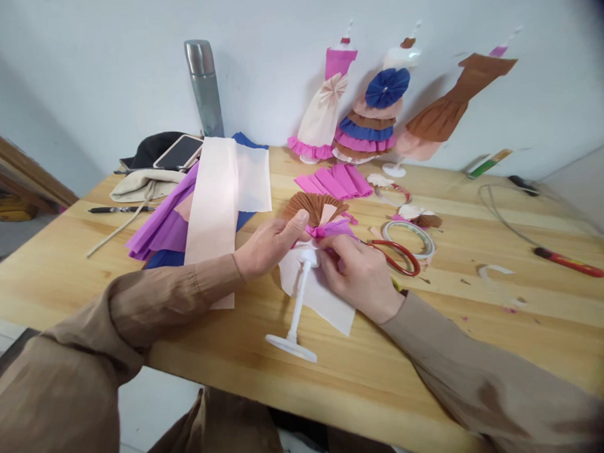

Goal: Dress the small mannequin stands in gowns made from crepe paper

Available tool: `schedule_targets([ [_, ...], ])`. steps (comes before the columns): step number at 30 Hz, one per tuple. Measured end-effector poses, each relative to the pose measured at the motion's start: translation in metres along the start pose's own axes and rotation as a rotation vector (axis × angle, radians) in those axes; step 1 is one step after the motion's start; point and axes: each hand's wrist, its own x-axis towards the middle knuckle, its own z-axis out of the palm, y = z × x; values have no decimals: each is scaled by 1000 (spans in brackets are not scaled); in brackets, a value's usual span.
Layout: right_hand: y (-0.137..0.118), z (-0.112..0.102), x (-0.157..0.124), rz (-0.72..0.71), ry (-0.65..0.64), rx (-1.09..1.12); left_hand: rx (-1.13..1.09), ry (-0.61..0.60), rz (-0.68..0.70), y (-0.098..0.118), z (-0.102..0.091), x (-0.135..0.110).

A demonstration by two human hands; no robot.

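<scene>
A small white dress-form stand [298, 297] lies tipped over the table, its round base toward me. Around its body end is a strip of magenta crepe paper [332, 229], with a pleated brown paper fan [314, 204] beyond it. My left hand [275, 244] grips the form from the left, thumb on top. My right hand [356, 271] pinches at the lower edge of the magenta paper, its fingertips curled together. A pale sheet of paper [330, 305] lies beneath the form. The fingers partly hide the form's body.
Red-handled scissors [401, 257] and a tape roll [409, 239] lie right of my hands. Crepe paper sheets [211, 210] are stacked at left. Three paper-dressed forms [322, 115] stand along the wall near a steel flask [204, 90]. A red-handled tool with a cord [568, 261] rests far right.
</scene>
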Motion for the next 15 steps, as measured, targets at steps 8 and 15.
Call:
schedule_targets([
  [8, 4, -8, 3, 77, -85, -37, 268, -12, 135, -4, 3, 1],
  [15, -1, -20, 9, 209, -442, -328, 497, 3, 406, -23, 9, -1],
])
